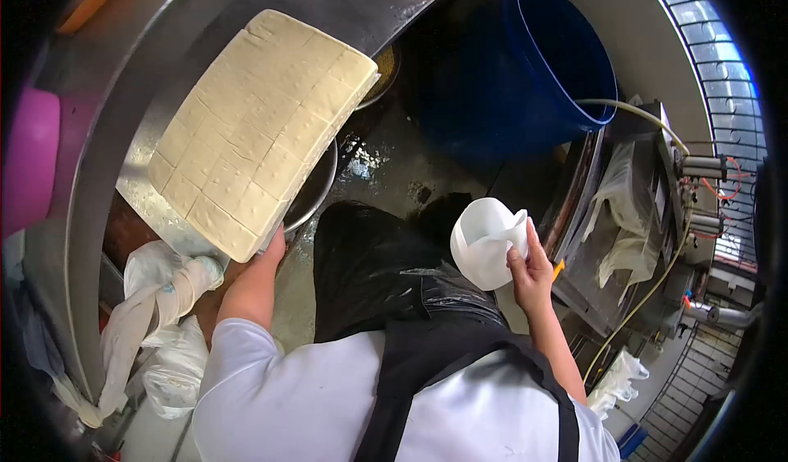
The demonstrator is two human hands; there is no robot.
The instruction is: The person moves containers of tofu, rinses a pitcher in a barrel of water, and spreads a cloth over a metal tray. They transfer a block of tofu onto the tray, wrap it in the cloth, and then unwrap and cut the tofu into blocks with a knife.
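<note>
A large pale slab (263, 125), scored into squares like tofu, lies on a thin metal sheet at the upper left. My left hand (273, 247) is at the slab's near corner, its fingers mostly hidden beneath the edge. Right of my body, my right hand (532, 269) grips a white, rolled or curved plastic piece (486, 244) between thumb and fingers. The slab and the white piece are well apart, with my black apron between and below them.
A large blue barrel (525, 68) with a hose (640, 110) stands at the upper right. Beside it is a metal press frame (628, 281) with cloths. White bags (176, 363) hang at lower left; a pink container (31, 158) is far left. The floor (369, 166) looks wet.
</note>
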